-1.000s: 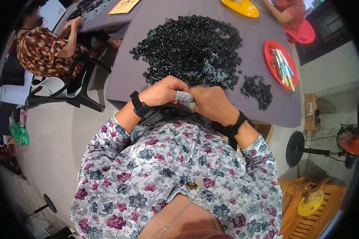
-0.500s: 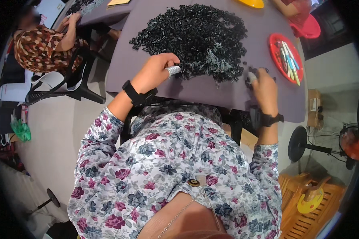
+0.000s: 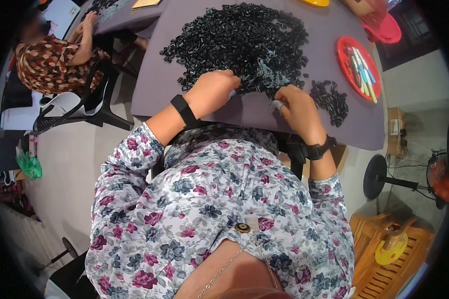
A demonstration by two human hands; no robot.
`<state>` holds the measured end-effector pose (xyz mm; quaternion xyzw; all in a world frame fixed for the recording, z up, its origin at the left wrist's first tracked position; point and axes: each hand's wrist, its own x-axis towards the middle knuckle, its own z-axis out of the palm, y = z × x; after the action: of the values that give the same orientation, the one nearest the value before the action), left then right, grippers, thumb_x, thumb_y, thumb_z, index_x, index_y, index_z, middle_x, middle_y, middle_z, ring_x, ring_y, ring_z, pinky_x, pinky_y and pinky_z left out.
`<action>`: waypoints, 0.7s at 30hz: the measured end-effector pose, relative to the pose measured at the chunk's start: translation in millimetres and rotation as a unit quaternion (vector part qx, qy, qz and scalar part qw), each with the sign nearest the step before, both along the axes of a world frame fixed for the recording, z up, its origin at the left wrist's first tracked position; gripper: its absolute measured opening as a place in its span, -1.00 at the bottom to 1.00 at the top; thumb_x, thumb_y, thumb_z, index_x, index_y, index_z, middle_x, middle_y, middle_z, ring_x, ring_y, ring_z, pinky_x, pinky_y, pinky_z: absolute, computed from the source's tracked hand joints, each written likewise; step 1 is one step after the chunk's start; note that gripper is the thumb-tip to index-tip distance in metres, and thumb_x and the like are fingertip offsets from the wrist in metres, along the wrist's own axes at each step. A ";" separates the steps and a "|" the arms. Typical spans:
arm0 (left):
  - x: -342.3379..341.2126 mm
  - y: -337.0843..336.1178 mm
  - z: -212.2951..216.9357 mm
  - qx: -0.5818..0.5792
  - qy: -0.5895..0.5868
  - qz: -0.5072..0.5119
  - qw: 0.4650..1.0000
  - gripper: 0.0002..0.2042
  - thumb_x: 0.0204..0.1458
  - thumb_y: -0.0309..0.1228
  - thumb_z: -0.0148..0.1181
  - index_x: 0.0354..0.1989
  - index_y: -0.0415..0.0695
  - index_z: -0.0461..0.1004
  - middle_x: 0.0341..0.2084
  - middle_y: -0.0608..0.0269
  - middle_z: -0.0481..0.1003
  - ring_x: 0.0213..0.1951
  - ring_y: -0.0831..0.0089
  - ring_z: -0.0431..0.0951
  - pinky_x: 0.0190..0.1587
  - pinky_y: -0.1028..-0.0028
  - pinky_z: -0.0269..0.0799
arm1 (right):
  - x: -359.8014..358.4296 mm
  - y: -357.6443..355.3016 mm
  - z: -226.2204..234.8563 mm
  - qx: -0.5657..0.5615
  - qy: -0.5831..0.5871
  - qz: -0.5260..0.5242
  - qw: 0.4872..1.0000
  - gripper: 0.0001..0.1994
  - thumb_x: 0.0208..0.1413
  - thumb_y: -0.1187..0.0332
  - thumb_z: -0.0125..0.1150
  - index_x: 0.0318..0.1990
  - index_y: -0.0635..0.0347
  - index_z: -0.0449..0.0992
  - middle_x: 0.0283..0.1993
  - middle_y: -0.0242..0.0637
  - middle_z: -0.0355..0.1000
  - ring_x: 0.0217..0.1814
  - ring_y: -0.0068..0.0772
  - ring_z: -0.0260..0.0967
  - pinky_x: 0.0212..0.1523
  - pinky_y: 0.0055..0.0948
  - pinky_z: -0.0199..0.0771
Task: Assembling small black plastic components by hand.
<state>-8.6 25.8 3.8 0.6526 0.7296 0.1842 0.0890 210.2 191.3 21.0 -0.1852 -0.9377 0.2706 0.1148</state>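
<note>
A wide heap of small black plastic pieces [image 3: 234, 45] covers the middle of the table, with thin grey bits [image 3: 273, 72] mixed into its near right part. At the heap's near edge, my left hand [image 3: 210, 93] is closed with its fingers curled; what it pinches, if anything, is hidden. My right hand [image 3: 300, 109] is at the near right edge of the heap, its fingers bent together and a pale wrap on the thumb. Whatever lies between those fingertips is too small to make out. Beyond it sits a smaller pile of black pieces [image 3: 330, 102].
A red plate [image 3: 341, 55] with several knife-like tools stands on the purple-grey tablecloth [image 3: 154, 92] at the right. A yellow dish [image 3: 318, 2] is at the far edge. A co-worker [image 3: 60, 60] sits at the left by a black chair [image 3: 102, 94]; another person [image 3: 369, 12] is far right.
My right hand has moved left from the smaller pile to the large heap, uncovering the smaller pile. My left hand has shifted right along the heap's near edge.
</note>
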 end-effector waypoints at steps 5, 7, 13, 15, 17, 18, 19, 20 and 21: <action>-7.0 -3.8 2.3 0.006 -0.005 0.020 1.000 -0.69 -0.17 -0.67 0.22 -0.18 -0.18 0.60 -0.27 0.06 0.56 -0.10 -0.02 0.59 -0.08 0.12 0.54 | -0.9 -7.8 -12.3 0.056 -0.008 0.019 0.998 -0.86 0.03 0.54 0.25 -0.22 0.23 0.53 -0.23 -0.05 0.49 -0.19 0.13 0.49 -0.18 -0.02 0.49; -6.0 -4.1 0.6 0.018 -0.006 0.012 1.000 -0.71 -0.17 -0.67 0.22 -0.20 -0.18 0.59 -0.28 0.07 0.56 -0.12 -0.01 0.59 -0.09 0.12 0.54 | -1.6 -12.6 -9.3 0.047 -0.014 0.005 0.999 -0.86 0.03 0.54 0.28 -0.23 0.25 0.51 -0.22 -0.06 0.48 -0.15 0.12 0.47 -0.17 -0.06 0.47; -0.6 -0.4 1.2 0.025 0.020 0.009 0.999 -0.76 -0.16 -0.65 0.23 -0.26 -0.17 0.58 -0.30 0.08 0.54 -0.14 0.01 0.60 -0.11 0.13 0.54 | 1.2 -16.7 -16.0 0.032 -0.016 0.004 0.999 -0.82 0.02 0.58 0.25 -0.20 0.26 0.49 -0.20 -0.05 0.47 -0.12 0.14 0.46 -0.13 -0.08 0.46; 1.8 3.4 2.7 0.037 0.019 0.001 0.999 -0.79 -0.13 -0.63 0.23 -0.27 -0.17 0.57 -0.32 0.08 0.53 -0.14 0.02 0.60 -0.13 0.13 0.55 | 2.3 -18.4 -16.1 0.030 -0.012 -0.001 0.999 -0.81 0.01 0.60 0.23 -0.19 0.26 0.48 -0.20 -0.04 0.46 -0.12 0.15 0.46 -0.13 -0.08 0.46; 4.0 8.5 1.3 0.058 0.014 -0.020 0.998 -0.82 -0.10 -0.61 0.22 -0.28 -0.16 0.57 -0.32 0.08 0.53 -0.15 0.02 0.61 -0.14 0.13 0.56 | 3.0 -20.8 -16.1 0.026 -0.011 -0.009 1.000 -0.80 0.00 0.62 0.21 -0.18 0.27 0.48 -0.20 -0.03 0.46 -0.12 0.16 0.46 -0.12 -0.08 0.46; 5.7 10.8 0.4 0.046 0.018 -0.023 0.999 -0.84 -0.08 -0.59 0.21 -0.28 -0.16 0.57 -0.32 0.08 0.53 -0.17 0.02 0.61 -0.15 0.13 0.56 | 3.2 -21.1 -17.8 0.025 -0.004 -0.006 1.000 -0.80 0.00 0.62 0.21 -0.18 0.27 0.48 -0.20 -0.04 0.46 -0.12 0.14 0.47 -0.12 -0.08 0.47; 6.5 14.5 0.4 0.035 0.022 -0.028 0.999 -0.85 -0.06 -0.58 0.21 -0.29 -0.16 0.57 -0.32 0.08 0.53 -0.18 0.02 0.62 -0.16 0.13 0.56 | 2.6 -19.4 -19.1 0.027 0.004 -0.005 1.000 -0.79 0.00 0.62 0.21 -0.17 0.27 0.49 -0.20 -0.04 0.46 -0.12 0.13 0.48 -0.12 -0.09 0.47; 6.4 16.6 0.3 0.024 0.026 -0.031 0.999 -0.87 -0.04 -0.57 0.20 -0.29 -0.15 0.58 -0.32 0.08 0.54 -0.19 0.02 0.62 -0.16 0.13 0.57 | 2.2 -17.5 -19.4 0.028 0.012 -0.003 1.000 -0.79 -0.01 0.63 0.21 -0.17 0.27 0.49 -0.20 -0.05 0.46 -0.13 0.12 0.48 -0.12 -0.10 0.48; 5.8 17.4 -0.3 0.026 0.032 -0.035 0.999 -0.87 -0.03 -0.56 0.20 -0.29 -0.15 0.58 -0.32 0.08 0.54 -0.20 0.02 0.62 -0.16 0.13 0.57 | 2.5 -15.3 -18.4 0.015 0.029 -0.007 0.999 -0.78 -0.01 0.63 0.21 -0.17 0.28 0.50 -0.20 -0.06 0.46 -0.13 0.10 0.49 -0.12 -0.11 0.48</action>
<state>-2.8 43.2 3.5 0.6850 0.7041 0.1788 0.0553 212.7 176.0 2.6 -0.1821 -0.9365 0.2612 0.1470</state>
